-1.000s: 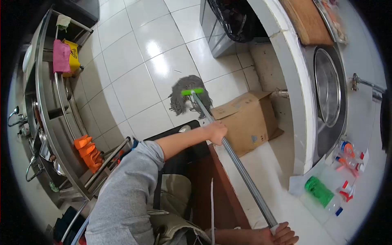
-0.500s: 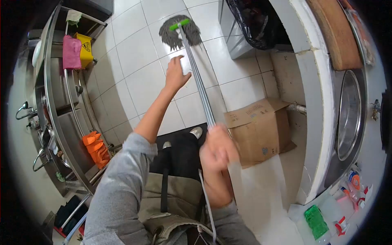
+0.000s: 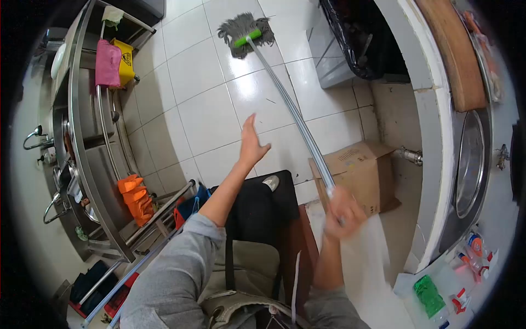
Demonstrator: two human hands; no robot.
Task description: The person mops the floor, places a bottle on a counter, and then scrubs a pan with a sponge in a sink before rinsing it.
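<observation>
Mop (image 3: 245,34), grey-stranded, green-clamped, silver-handled; hands apart, right (image 3: 344,213) clamped on handle, left (image 3: 253,147) open.

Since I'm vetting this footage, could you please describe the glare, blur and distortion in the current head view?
Head view: right hand motion-blurred, left hand fairly sharp; bright glare on the floor tiles near the mop head; fisheye bending of the steel sink unit, with dark corners.

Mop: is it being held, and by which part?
The mop is held in the right hand, near the top end of its handle. The left hand is open, holding nothing.
</observation>
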